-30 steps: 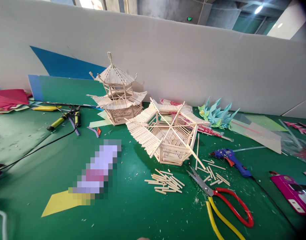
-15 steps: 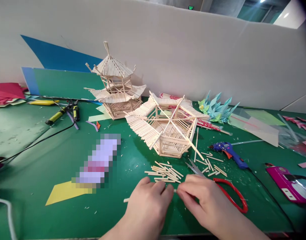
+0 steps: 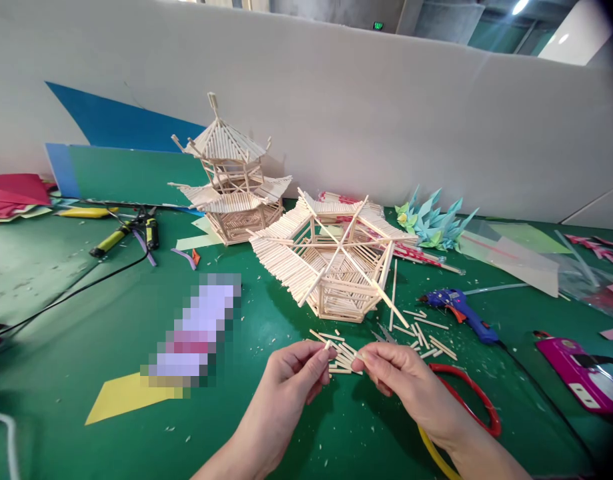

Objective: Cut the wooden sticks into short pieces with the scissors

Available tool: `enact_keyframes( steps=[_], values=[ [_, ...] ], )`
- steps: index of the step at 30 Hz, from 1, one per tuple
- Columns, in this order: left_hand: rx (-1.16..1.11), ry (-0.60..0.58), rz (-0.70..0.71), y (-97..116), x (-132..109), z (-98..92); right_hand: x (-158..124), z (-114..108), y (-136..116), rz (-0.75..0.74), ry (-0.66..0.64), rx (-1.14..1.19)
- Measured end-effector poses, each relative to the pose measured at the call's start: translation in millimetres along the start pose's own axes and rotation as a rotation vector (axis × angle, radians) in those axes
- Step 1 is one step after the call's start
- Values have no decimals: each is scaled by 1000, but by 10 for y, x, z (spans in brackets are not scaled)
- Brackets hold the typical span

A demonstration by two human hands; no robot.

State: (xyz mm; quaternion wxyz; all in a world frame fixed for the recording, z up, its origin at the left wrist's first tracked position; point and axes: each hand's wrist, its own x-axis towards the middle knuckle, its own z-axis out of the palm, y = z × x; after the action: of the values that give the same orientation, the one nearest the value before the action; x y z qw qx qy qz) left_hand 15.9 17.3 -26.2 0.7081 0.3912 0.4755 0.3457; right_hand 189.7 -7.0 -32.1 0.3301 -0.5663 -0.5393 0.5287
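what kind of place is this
Probably a craft workspace: a pagoda-like model built of thin sticks stands on a green table, with short loose sticks, a blue glue gun and red-and-yellow scissors nearby.

At lower centre, the pinched stick [image 3: 327, 345] is mostly hidden by the left hand [image 3: 297, 380]. The scissors [image 3: 485, 401] are half covered by the right hand [image 3: 399, 373]. At centre left, an oblong thing [image 3: 196, 333] is blurred into blocks. The red paper [image 3: 13, 192] is cut by the left edge.
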Motion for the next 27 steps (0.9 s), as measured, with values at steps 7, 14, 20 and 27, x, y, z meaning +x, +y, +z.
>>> enact_keyframes(
  steps=[7, 14, 20, 27],
  values=[
    [-338, 22, -11, -180, -3, 99, -11, 153, -82, -30, 58, 184],
    [-311, 18, 39, -247, 11, 162, -11, 222, -89, -70, 53, 161],
    [-267, 43, -1, -257, -32, 199, 16, 257, -28, -159, 124, 98],
    [-341, -16, -50, -285, 3, 191, 22, 202, 76, -162, 204, 64]
  ],
)
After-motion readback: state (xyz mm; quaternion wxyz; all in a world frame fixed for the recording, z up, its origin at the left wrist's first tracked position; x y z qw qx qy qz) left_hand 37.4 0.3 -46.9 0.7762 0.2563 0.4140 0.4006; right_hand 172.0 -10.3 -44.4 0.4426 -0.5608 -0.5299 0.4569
